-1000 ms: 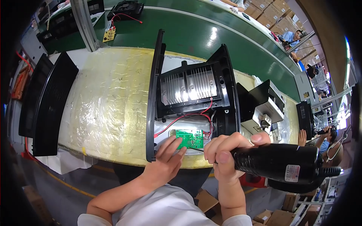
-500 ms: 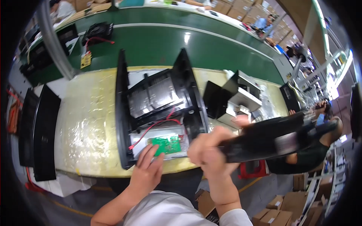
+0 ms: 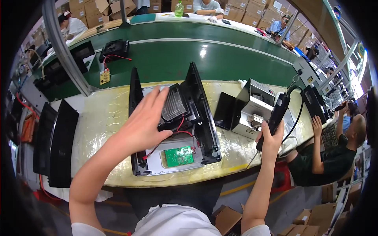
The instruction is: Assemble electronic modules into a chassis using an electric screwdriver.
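Note:
A black plastic housing [image 3: 208, 135] with two raised side walls lies on the bench in front of me. Inside it sits a black-framed block with a silver ribbed metal face [image 3: 173, 106]. A green circuit board [image 3: 179, 156] lies in its near part, and red wires [image 3: 182, 126] run between block and board. My left hand [image 3: 145, 122] is over the housing's left side, fingers stretched out and holding nothing, hiding part of the block; whether it touches is unclear. My right hand [image 3: 271, 138] grips a black corded electric screwdriver [image 3: 278, 110] upright, right of the housing.
A silver metal box fixture [image 3: 254, 110] stands beside the screwdriver, a black panel [image 3: 225, 110] next to it. Curved black covers [image 3: 63, 143] stand at the left. Beyond runs a green conveyor [image 3: 169, 59] carrying another wired black unit [image 3: 115, 50]. A co-worker [image 3: 330, 157] sits at right.
My left hand has left the circuit board and moved forward over the ribbed block. My right hand has carried the screwdriver rightward, away from the housing, and now holds it upright. The view has shifted slightly.

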The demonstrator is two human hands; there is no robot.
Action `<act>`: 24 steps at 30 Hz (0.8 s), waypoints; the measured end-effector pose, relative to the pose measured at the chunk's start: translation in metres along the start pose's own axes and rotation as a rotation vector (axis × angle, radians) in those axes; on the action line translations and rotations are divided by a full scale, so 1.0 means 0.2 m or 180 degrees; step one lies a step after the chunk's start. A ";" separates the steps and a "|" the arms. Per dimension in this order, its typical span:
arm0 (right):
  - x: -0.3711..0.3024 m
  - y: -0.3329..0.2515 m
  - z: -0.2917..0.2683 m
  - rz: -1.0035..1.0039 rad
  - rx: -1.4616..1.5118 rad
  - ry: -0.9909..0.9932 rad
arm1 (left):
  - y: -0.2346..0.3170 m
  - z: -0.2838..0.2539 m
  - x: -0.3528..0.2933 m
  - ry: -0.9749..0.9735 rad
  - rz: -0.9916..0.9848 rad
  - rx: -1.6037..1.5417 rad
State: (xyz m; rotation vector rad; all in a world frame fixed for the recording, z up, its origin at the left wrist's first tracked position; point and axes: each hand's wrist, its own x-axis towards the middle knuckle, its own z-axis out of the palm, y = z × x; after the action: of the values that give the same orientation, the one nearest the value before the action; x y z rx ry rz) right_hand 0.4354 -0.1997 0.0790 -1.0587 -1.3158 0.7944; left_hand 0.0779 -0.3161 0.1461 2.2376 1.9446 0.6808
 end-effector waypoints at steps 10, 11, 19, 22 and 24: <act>-0.34 -0.12 0.56 -0.0067 0.0990 -0.1435 | -0.12 0.13 0.17 -0.0412 -0.0245 0.0587; -0.32 -0.08 0.60 0.0259 0.1711 -0.1842 | -0.11 0.14 0.19 -0.0409 -0.0275 0.0613; -0.31 0.01 0.62 0.0843 0.2395 -0.1596 | -0.05 0.10 0.19 -0.0091 0.0244 0.0334; -0.31 0.01 0.65 0.0765 0.2626 -0.1599 | 0.01 0.03 0.13 -0.0045 0.0385 0.0339; -0.31 0.00 0.64 0.0811 0.2720 -0.1534 | 0.04 0.03 0.09 -0.0028 0.0441 0.0321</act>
State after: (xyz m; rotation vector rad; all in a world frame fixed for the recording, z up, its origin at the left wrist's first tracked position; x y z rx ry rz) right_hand 0.3018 -0.2369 0.0492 -0.3457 -1.0415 1.6885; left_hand 0.0893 -0.3000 0.1492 2.4495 1.8734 0.5995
